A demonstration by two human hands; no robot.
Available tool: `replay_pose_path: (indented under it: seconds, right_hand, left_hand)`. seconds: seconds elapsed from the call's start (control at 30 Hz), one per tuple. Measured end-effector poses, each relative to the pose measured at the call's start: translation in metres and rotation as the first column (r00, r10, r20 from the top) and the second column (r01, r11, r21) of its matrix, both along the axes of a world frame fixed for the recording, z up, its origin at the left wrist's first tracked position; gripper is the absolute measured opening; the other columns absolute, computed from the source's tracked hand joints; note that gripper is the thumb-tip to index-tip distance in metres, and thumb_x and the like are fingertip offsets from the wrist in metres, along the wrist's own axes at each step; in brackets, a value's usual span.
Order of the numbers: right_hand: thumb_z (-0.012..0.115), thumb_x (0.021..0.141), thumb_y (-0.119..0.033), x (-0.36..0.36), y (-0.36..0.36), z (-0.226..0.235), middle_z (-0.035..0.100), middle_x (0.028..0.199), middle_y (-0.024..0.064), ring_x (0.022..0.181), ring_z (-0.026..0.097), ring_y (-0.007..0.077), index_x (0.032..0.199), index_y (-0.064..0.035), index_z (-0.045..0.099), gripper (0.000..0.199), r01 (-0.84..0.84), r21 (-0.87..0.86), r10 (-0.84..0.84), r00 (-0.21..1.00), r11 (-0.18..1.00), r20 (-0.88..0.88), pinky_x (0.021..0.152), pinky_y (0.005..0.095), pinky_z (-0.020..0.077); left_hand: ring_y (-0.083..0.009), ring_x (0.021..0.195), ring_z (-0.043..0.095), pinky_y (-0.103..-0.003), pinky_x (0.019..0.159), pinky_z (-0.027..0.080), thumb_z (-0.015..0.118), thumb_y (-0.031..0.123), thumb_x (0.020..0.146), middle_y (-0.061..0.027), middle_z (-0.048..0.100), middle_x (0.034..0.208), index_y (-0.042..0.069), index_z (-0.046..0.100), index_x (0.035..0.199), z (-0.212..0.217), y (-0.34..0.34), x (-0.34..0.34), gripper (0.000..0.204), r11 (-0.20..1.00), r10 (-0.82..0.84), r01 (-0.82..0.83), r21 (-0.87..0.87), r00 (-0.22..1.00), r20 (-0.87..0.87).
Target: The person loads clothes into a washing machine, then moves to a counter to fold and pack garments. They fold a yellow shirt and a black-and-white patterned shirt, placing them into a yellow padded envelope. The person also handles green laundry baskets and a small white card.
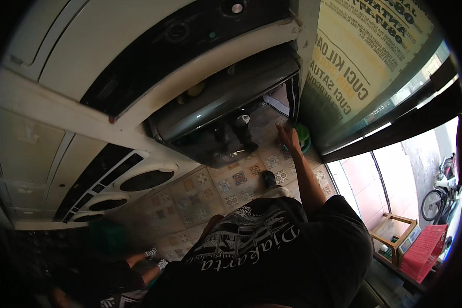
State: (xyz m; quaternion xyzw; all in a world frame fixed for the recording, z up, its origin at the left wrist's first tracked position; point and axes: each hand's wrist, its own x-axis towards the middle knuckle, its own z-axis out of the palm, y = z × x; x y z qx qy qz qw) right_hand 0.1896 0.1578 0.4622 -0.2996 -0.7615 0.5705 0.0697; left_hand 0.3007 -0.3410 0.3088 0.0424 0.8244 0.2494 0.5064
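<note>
My right hand point(289, 136) reaches forward at the lower right corner of a large glossy black machine front point(205, 128). Its fingers look curled together; what they hold, if anything, is too small and dark to make out. A round green bucket or basin point(303, 136) sits right beside and partly behind this hand, on the floor. A small round shiny knob or emblem point(242, 120) shows on the dark front. Of my left arm point(210, 225) only a short stretch shows beside my black shirt; the left hand is hidden.
Pale stacked machines with dark round doors point(146, 179) line the left. Patterned tiles point(190, 192) cover the floor. Another person's legs point(148, 264) are at lower left. A printed banner point(364, 61) hangs right, above a wooden-framed case point(395, 236) and a red sign point(424, 251).
</note>
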Motion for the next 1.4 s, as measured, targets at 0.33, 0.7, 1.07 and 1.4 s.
replay_pose_path:
  seconds: [0.33, 0.7, 1.07, 1.4]
  right_hand:
    - [0.046, 0.084, -0.055, -0.037, 0.024, -0.015, 0.054, 0.048, 0.0115, 0.045, 0.055, 0.0182, 0.057, 0.0044, 0.058, 0.067, -0.037, -0.347, 0.058, 0.997, 0.937, 0.05, 0.045, 0.0308, 0.0432]
    - [0.043, 0.087, -0.052, -0.098, 0.025, -0.004, 0.05, 0.042, 0.0087, 0.04, 0.053, 0.0158, 0.047, 0.0002, 0.054, 0.067, -0.11, -0.196, 0.117, 0.993, 0.974, 0.026, 0.04, 0.0272, 0.0418]
    - [0.044, 0.088, -0.049, -0.058, 0.075, -0.017, 0.058, 0.053, 0.0103, 0.049, 0.059, 0.0187, 0.062, 0.0032, 0.061, 0.06, -0.017, -0.221, 0.052, 0.987, 0.975, 0.153, 0.049, 0.0303, 0.046]
    - [0.041, 0.088, -0.053, -0.081, 0.175, -0.125, 0.059, 0.083, 0.0162, 0.075, 0.057, 0.0305, 0.097, 0.0016, 0.055, 0.057, 0.249, 0.042, -0.24, 0.958, 0.967, -0.159, 0.074, 0.0358, 0.045]
  left_hand:
    - [-0.0195, 0.074, 0.062, -0.032, 0.063, 0.049, 0.052, 0.025, 0.088, -0.0112, 0.062, 0.093, 0.001, 0.053, 0.107, 0.064, 0.072, -0.106, 0.031, 0.906, 0.423, -0.423, 0.011, 0.906, -0.002]
    - [-0.0185, 0.073, 0.063, -0.032, 0.058, 0.047, 0.055, 0.022, 0.085, -0.0106, 0.062, 0.091, 0.003, 0.055, 0.101, 0.055, 0.118, -0.132, 0.024, 0.98, 0.193, -0.188, -0.058, 0.977, 0.094]
    - [-0.0187, 0.072, 0.063, -0.031, 0.059, 0.048, 0.058, 0.02, 0.082, -0.0107, 0.063, 0.091, 0.002, 0.055, 0.101, 0.048, 0.11, -0.155, 0.026, 0.963, 0.266, -0.262, -0.062, 0.962, 0.065]
    - [-0.0197, 0.071, 0.063, -0.031, 0.057, 0.048, 0.057, 0.02, 0.082, -0.0121, 0.062, 0.091, 0.001, 0.055, 0.101, 0.052, 0.107, -0.135, 0.027, 0.952, 0.305, -0.301, -0.059, 0.949, 0.076]
